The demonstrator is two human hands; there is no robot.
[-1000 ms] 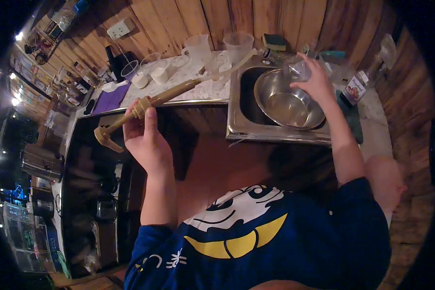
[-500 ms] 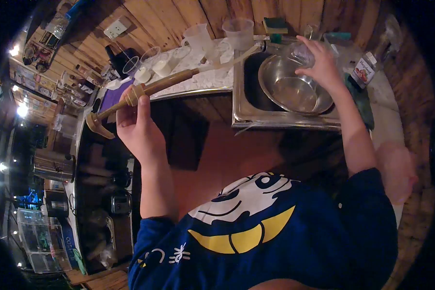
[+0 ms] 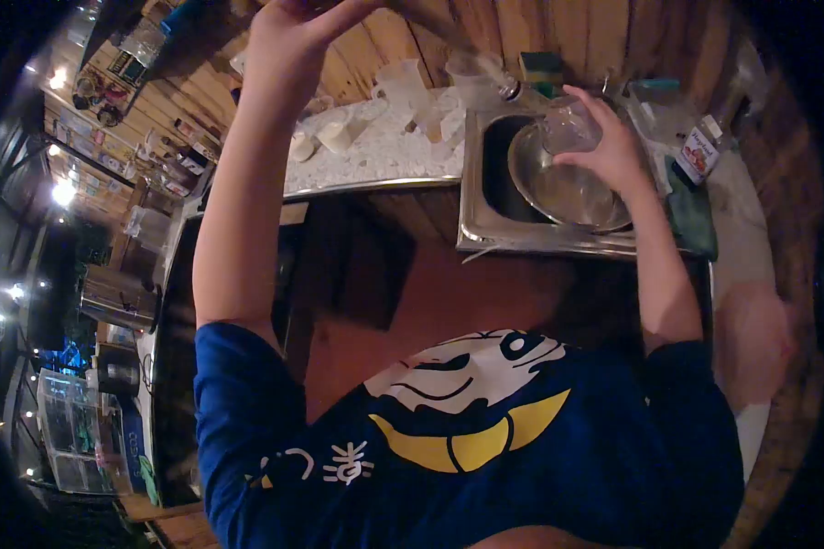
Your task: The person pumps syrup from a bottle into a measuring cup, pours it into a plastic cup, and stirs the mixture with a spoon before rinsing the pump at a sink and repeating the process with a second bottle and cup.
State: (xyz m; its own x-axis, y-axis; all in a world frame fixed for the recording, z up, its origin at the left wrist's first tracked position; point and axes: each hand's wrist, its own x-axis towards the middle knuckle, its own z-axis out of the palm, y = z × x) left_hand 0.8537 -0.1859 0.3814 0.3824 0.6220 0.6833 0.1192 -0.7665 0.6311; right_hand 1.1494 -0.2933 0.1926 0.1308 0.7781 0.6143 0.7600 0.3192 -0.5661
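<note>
Right hand (image 3: 613, 151) tight round a clear jar (image 3: 568, 126) over the steel bowl (image 3: 568, 197) in the sink (image 3: 540, 242); left hand (image 3: 293, 27) aloft, grip unclear

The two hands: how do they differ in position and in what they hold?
The left hand is raised to the picture's top edge; the right hand is lower, over the sink. The right hand grips a clear container above the metal bowl; whether the left hand holds anything cannot be seen. Both are bare.
</note>
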